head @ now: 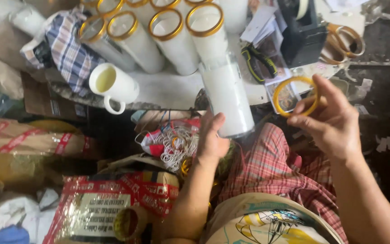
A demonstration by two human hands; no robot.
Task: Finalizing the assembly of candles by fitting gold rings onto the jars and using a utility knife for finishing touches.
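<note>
Head cam: my left hand (211, 138) grips tall white glass candle cylinder (227, 99) at table edge (168, 97); right hand (335, 122) fingers pinch thin yellow plastic ring (295, 96). Ring-fitting step, I'd judge; ring needs lining up w/ cylinder rim.

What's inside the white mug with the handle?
The white ceramic mug on the cluttered white table holds a pale yellow-green liquid, filling it partway. The surface looks plain; anything sunk beneath it, and the mug's bottom, cannot be seen.
</note>
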